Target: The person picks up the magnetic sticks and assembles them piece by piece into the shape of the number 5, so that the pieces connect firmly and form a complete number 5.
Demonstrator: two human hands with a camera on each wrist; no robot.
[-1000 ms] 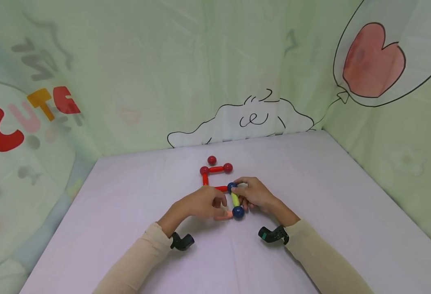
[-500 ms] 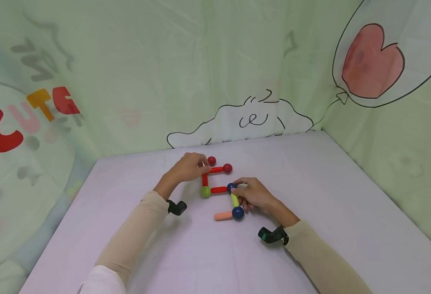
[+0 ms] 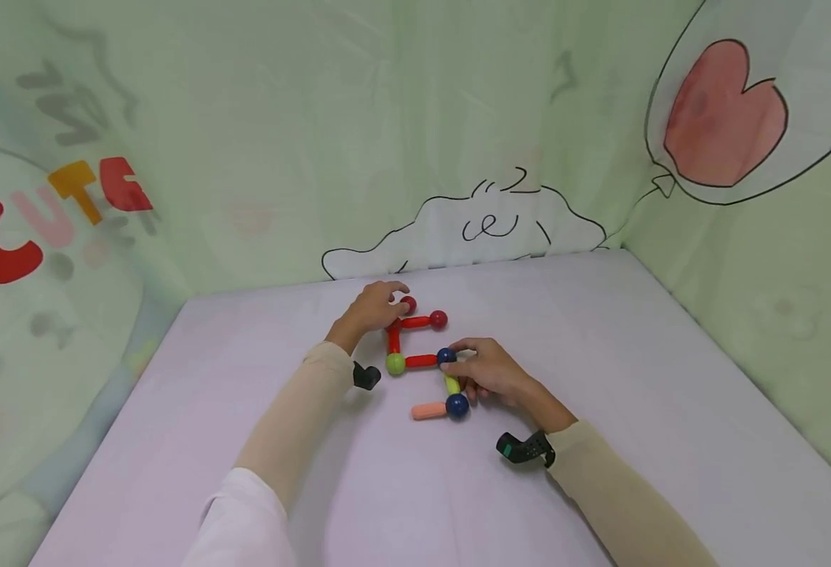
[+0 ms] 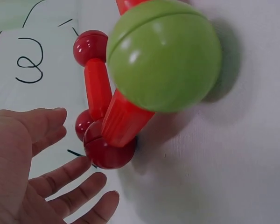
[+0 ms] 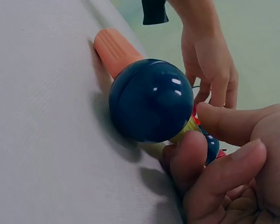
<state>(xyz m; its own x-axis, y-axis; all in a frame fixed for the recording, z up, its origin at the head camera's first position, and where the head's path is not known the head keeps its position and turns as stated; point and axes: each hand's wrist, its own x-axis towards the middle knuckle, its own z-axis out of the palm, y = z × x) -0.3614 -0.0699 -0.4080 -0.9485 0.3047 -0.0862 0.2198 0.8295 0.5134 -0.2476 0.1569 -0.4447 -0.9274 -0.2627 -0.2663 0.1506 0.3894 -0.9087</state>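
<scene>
A chain of toy magnetic rods and balls lies on the table. Its far end has a red ball (image 3: 439, 319), a red rod (image 3: 416, 322) and a red corner ball (image 4: 109, 154). Another red rod runs to a green ball (image 3: 396, 363), then a red rod (image 3: 421, 361) to a blue ball (image 3: 447, 357). A yellow rod (image 3: 453, 385), second blue ball (image 3: 458, 405) and peach rod (image 3: 428, 411) follow. My left hand (image 3: 372, 307), fingers spread, reaches over the corner by a loose red ball (image 3: 409, 304). With thumb and fingers, my right hand (image 3: 493, 368) holds the upper blue ball.
A pale table (image 3: 564, 315) carries everything. Printed cloth walls (image 3: 280, 157) stand behind it and at both sides. Each wrist wears a small black camera (image 3: 524, 449).
My left hand has gone from beside the peach rod up to the corner ball, then slightly farther toward the loose red ball. The right hand stays on the blue ball.
</scene>
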